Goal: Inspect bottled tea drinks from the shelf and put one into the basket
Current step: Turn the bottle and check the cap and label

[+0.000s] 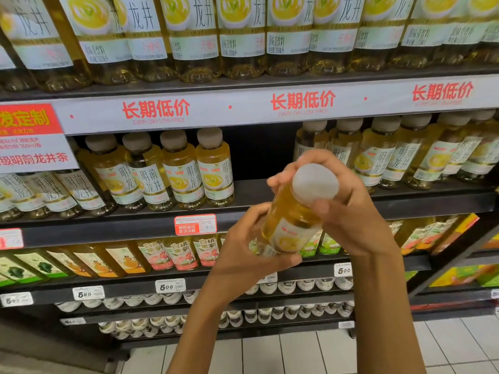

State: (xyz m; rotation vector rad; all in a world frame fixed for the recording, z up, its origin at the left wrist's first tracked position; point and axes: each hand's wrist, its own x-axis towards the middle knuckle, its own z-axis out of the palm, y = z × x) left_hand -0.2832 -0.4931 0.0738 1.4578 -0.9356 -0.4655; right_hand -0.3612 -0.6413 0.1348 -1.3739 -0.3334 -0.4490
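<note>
Holding 1 tilted tea bottle [293,217] (white cap up) with left hand [243,252] and right hand [343,201], before the shelf [270,195].

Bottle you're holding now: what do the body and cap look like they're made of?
Bottle: body looks like clear, glossy plastic, since the yellow tea shows through it; glass can't be ruled out. Its label seems a printed white film. Cap: pale, matte, opaque, probably plastic. Left hand grips the base, right hand the neck.

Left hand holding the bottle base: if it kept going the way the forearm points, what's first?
Likely the dark gap in the middle shelf row; the left hand aims up and forward at it. Depth unclear.
</note>
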